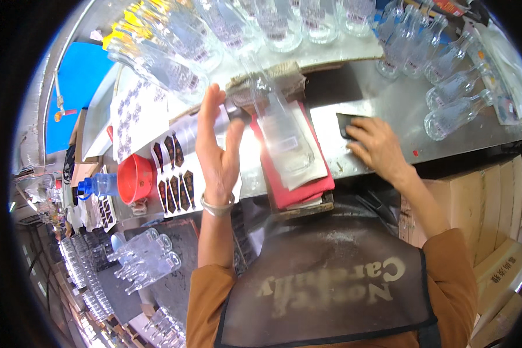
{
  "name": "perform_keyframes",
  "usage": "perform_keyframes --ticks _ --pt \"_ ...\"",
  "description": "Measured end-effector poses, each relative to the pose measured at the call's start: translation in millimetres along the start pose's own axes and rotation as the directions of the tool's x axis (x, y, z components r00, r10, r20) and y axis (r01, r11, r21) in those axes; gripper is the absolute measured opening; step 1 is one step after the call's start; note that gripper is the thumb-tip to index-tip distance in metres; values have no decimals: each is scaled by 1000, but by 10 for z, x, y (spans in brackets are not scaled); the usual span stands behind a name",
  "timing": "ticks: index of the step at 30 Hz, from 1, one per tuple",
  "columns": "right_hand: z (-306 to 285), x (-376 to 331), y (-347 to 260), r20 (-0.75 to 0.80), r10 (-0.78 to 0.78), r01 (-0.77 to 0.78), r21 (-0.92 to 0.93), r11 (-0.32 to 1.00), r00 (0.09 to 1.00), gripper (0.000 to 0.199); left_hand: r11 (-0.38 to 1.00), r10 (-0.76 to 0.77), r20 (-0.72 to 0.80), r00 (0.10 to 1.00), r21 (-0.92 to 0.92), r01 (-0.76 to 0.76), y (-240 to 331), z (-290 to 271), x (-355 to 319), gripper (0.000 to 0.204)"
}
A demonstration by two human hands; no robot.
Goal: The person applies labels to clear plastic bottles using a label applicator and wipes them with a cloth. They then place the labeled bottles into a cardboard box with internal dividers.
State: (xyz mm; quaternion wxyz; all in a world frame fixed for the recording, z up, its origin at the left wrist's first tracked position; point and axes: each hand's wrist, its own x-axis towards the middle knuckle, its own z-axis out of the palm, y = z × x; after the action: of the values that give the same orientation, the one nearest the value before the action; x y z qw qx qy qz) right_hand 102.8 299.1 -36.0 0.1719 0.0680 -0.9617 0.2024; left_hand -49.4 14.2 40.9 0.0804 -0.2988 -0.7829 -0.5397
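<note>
Crowding the lower left of the frame, clear glass bottles [142, 255] lie in rows, ribbed and glinting. Above them, at mid left, sits a red plastic funnel [134, 177] beside a white sheet of dark, shield-shaped labels [174, 177]. A flat blue board [75, 87] fills the upper left.

Near the centre, the left hand [217, 148] stands open and upright, fingers stretched and palm turned toward a clear glass bottle [275, 116] just to its right. That bottle is smeared by motion blur, so whether the hand touches it cannot be told. It lies over a folded red cloth [293, 188] with a pale sheet on top, all resting on a wooden block [301, 210].

Right of centre, the right hand [374, 148] presses flat, fingers spread, on a small dark pad [347, 123] on the scuffed steel table [400, 104]. More clear bottles [455, 110] lie on their sides at upper right. Brown cardboard boxes [487, 203] stack at lower right.
</note>
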Motion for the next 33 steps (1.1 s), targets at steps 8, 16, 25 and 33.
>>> perform_keyframes --ticks 8,16,25,33 --pt "-616 -269 -172 -311 220 -164 195 967 925 17 948 -168 111 980 293 129 -164 258 1022 46" --pt "-1677 -273 -661 -667 165 38 278 960 727 12 939 -173 68 983 -289 186 243 186 694 34" --pt "-1989 -197 -783 -886 31 85 80 993 463 11 814 -71 -103 992 -581 -2 779 71 28 26" --pt "-2088 -187 534 -814 330 -368 155 917 478 38 813 34 -72 997 -578 -70 1077 113 95 22"
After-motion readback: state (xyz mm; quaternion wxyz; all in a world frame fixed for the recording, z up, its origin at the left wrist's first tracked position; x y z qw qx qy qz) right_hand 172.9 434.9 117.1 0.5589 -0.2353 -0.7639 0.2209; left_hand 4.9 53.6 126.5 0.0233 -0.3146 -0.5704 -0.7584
